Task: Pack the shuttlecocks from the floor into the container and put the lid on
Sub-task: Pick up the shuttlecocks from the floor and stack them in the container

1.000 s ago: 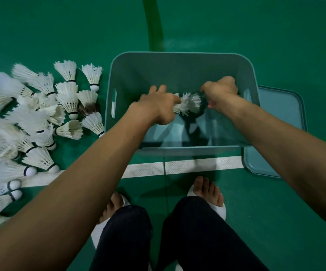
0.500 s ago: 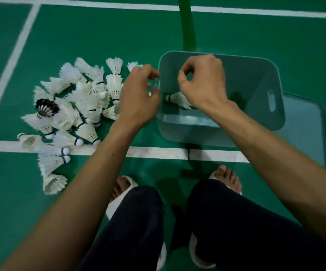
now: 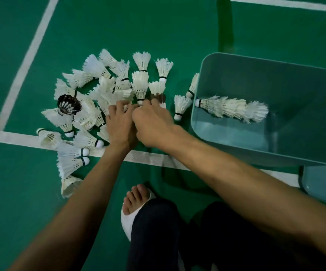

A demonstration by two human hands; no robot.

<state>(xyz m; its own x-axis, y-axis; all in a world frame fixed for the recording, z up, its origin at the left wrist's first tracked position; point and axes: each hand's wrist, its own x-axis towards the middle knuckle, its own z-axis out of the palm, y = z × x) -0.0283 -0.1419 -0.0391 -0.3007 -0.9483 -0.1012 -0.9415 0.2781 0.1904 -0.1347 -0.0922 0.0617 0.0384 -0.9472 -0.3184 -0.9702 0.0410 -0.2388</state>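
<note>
A pile of white feather shuttlecocks lies on the green floor, with one dark-feathered shuttlecock at its left. My left hand and my right hand rest side by side on the pile's near edge. The right fingertips close around the cork end of a white shuttlecock. The left fingers curl into the feathers, and what they hold is hidden. The teal container stands to the right, holding a nested row of shuttlecocks on its bottom. Its lid lies flat at the lower right.
Two shuttlecocks lie against the container's left wall. A white court line runs under the pile's near side. My bare foot in a white slipper and my dark trouser legs are at the bottom.
Both hands left the container, where a nested row of shuttlecocks stays, and moved left onto the pile. The view swung left with them.
</note>
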